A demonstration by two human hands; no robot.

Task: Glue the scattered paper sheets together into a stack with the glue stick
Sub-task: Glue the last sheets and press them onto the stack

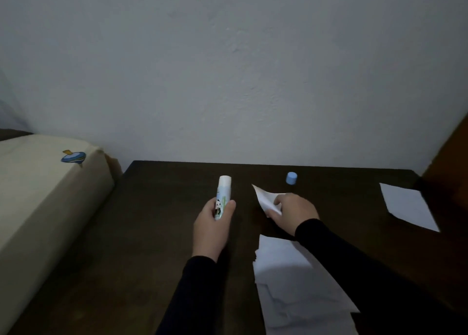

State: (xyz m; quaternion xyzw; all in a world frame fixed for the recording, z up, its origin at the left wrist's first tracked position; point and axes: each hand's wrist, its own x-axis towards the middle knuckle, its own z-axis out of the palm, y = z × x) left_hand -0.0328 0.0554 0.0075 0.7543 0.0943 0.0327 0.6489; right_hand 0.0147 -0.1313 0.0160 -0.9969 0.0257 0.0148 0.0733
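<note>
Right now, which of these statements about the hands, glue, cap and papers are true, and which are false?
1. The left hand holds the glue stick. True.
2. The cap is on the glue stick. False: it stands on the table, apart.
3. The right hand holds a sheet. True.
4. Every sheet is in the near stack. False: one far sheet lies alone at right.

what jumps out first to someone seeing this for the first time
The left hand grips an uncapped glue stick upright over the dark table, while the right hand pinches a small sheet of paper beside it. The blue cap stands farther back, and a pile of white sheets lies near the front edge.
</note>
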